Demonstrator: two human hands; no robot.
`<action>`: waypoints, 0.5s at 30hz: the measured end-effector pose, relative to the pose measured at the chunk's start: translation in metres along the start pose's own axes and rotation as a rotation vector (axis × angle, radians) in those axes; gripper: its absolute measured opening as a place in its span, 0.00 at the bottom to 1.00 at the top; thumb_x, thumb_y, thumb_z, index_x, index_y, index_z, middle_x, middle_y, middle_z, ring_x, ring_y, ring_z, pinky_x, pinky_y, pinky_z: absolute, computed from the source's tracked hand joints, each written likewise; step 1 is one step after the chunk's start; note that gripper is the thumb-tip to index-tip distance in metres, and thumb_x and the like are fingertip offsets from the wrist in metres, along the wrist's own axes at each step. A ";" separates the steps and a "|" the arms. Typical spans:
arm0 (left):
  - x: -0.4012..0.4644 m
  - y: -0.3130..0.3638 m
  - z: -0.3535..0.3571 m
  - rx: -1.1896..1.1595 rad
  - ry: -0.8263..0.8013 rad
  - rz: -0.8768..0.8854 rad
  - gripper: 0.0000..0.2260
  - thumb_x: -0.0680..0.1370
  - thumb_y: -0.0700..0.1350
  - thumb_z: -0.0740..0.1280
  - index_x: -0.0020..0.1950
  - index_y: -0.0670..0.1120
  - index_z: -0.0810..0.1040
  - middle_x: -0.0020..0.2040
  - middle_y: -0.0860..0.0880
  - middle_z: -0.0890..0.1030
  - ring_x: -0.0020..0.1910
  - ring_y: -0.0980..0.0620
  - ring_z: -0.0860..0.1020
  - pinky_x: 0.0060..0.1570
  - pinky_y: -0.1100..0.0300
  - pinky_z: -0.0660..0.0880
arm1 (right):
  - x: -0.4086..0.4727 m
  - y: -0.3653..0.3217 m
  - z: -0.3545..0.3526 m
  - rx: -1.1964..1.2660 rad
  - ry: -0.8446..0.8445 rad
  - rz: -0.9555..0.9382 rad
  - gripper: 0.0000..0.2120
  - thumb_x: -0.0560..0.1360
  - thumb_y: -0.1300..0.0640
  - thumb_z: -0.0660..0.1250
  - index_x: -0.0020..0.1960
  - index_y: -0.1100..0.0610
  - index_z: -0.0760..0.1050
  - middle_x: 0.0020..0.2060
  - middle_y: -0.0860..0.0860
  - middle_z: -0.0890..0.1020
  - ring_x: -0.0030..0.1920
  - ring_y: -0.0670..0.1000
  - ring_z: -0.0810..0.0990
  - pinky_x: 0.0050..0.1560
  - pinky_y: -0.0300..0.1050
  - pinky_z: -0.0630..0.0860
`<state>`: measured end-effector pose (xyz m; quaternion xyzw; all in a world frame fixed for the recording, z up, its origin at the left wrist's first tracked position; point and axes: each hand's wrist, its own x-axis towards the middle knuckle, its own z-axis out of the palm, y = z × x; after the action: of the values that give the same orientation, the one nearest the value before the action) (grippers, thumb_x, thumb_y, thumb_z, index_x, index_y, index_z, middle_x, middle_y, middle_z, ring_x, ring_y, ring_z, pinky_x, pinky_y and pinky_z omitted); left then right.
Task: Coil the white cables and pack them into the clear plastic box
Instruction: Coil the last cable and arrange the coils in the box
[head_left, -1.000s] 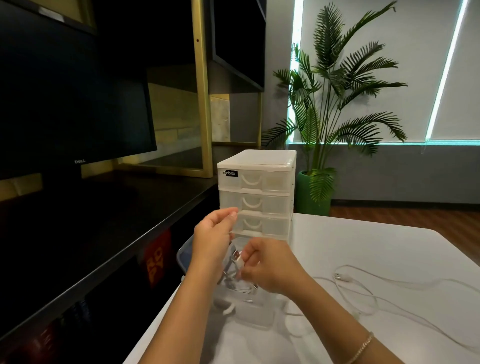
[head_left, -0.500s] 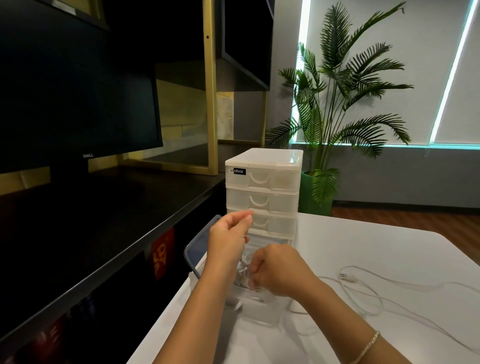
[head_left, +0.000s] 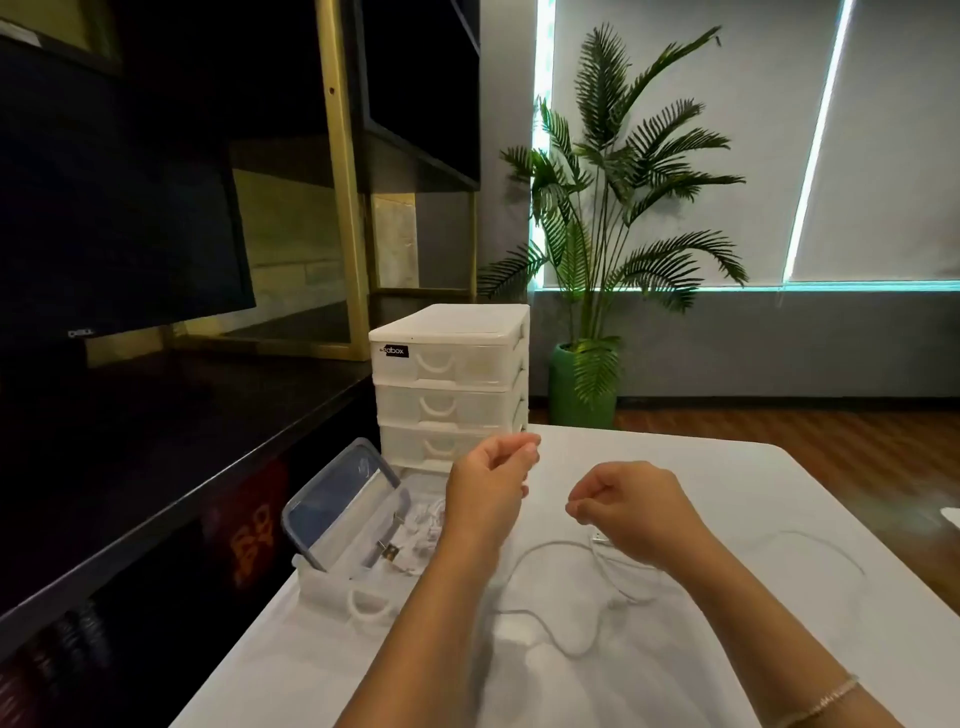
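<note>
Both hands have lifted out of the clear plastic box (head_left: 358, 551) at the table's (head_left: 727, 467) left edge. Left hand (head_left: 488, 491), right hand (head_left: 623, 512): loosely curled, seemingly empty. White cable (head_left: 550, 551): loose mid-table, light, limp; pinch near plug.

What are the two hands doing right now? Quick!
Left hand: fingers loosely curled, holding nothing.
Right hand: fingers loosely curled, holding nothing I can see.

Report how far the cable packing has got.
Done: at least one white cable lies in the open clear box. In hand: nothing plainly; left hand and right hand hover loosely curled above the table. Left: a loose cable sprawls uncoiled there.
</note>
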<state>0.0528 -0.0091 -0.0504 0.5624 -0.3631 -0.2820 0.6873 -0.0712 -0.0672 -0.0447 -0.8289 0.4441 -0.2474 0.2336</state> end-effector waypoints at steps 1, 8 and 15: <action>-0.002 -0.003 0.009 0.028 -0.019 0.000 0.06 0.78 0.42 0.65 0.45 0.52 0.79 0.42 0.54 0.80 0.44 0.56 0.76 0.44 0.64 0.75 | -0.002 0.008 -0.003 -0.005 0.010 0.011 0.02 0.72 0.55 0.70 0.41 0.50 0.79 0.38 0.44 0.80 0.41 0.43 0.78 0.45 0.37 0.75; -0.010 -0.024 0.048 0.188 -0.140 -0.040 0.06 0.78 0.42 0.64 0.49 0.51 0.79 0.44 0.55 0.79 0.44 0.59 0.76 0.48 0.63 0.76 | -0.011 0.052 -0.010 -0.009 0.041 0.098 0.02 0.72 0.56 0.70 0.44 0.53 0.81 0.37 0.44 0.78 0.42 0.45 0.77 0.46 0.36 0.74; -0.010 -0.047 0.051 0.305 -0.174 -0.035 0.06 0.77 0.41 0.65 0.47 0.52 0.80 0.43 0.57 0.79 0.44 0.60 0.76 0.53 0.60 0.76 | -0.013 0.091 -0.009 -0.080 0.166 0.229 0.06 0.74 0.56 0.67 0.50 0.52 0.79 0.49 0.49 0.82 0.51 0.51 0.78 0.56 0.46 0.74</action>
<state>0.0064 -0.0401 -0.0930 0.6400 -0.4499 -0.2832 0.5548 -0.1395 -0.1030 -0.0953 -0.7580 0.5632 -0.2689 0.1894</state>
